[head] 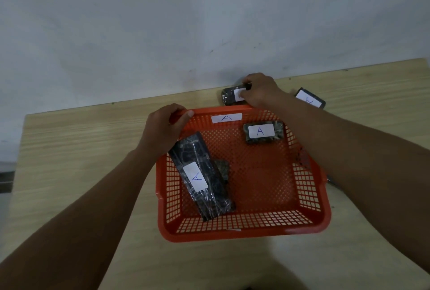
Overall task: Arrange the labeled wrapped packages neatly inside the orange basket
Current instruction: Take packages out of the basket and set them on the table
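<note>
The orange basket (263, 227) sits on the table with a white "A" label on its far wall. Inside lie a long dark wrapped package (204, 185) labeled "A" at the left, a smaller dark package (222, 168) partly hidden under it, and a small labeled package (278, 137) at the far right. My left hand (162, 129) grips the basket's far left rim. My right hand (260, 90) reaches past the basket and closes on a small wrapped package (229, 96) lying on the table by the wall. Another labeled package (310, 99) lies to the right of it.
The wooden table (81, 150) ends against a grey-white wall (186, 22) just behind the packages. A dark object (334, 182) peeks out under my right forearm beside the basket's right side.
</note>
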`<state>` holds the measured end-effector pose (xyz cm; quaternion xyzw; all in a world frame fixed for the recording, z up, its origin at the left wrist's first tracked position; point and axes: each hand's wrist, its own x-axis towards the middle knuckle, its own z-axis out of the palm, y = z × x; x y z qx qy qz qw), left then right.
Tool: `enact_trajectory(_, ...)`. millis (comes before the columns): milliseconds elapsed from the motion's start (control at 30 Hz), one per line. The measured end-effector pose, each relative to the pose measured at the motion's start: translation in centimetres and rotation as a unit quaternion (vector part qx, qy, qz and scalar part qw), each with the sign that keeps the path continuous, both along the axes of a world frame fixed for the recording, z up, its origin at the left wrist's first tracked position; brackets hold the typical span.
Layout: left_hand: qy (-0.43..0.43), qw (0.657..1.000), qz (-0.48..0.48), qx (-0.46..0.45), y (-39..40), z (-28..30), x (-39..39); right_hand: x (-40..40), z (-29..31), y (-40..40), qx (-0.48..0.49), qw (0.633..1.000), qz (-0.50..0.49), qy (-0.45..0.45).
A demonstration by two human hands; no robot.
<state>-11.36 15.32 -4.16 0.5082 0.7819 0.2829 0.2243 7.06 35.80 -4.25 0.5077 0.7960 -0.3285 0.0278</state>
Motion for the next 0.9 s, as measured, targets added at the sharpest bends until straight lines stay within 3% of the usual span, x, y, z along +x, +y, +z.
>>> enact_trajectory(133, -0.003, 1.0, 0.003, -0.002, 0.0, 0.0, 0.0, 0.4, 0.5, -1.2, -0.007, 0.999, -0.028, 0.035)
enact_trajectory(333, -0.011, 0.999, 0.04, 0.006, -0.5, 0.5, 0.1, 1.8, 3.5, -8.8, 0.201, 0.958, 0.006, 0.203)
enact_trajectory(400, -0.013, 0.997, 0.074, 0.01, -0.9, 0.5, 0.1, 2.1, 3.8, -11.9, 0.157, 0.964, 0.028, 0.211)
enact_trajectory(500, -0.015, 0.991, 0.131, 0.019, -2.2, 0.9, 0.4, 2.3, 3.2, -15.5, -0.031, 0.983, 0.035, 0.175)
enact_trajectory(567, -0.029, 0.987, 0.158, 0.011, -3.5, 1.1, 1.2, 2.4, 2.6, -17.0, -0.105, 0.98, 0.044, 0.162)
enact_trajectory(900, -0.033, 0.981, 0.193, 0.007, -8.4, 0.8, 5.6, 2.7, 1.8, -18.8, -0.202, 0.951, -0.028, 0.233)
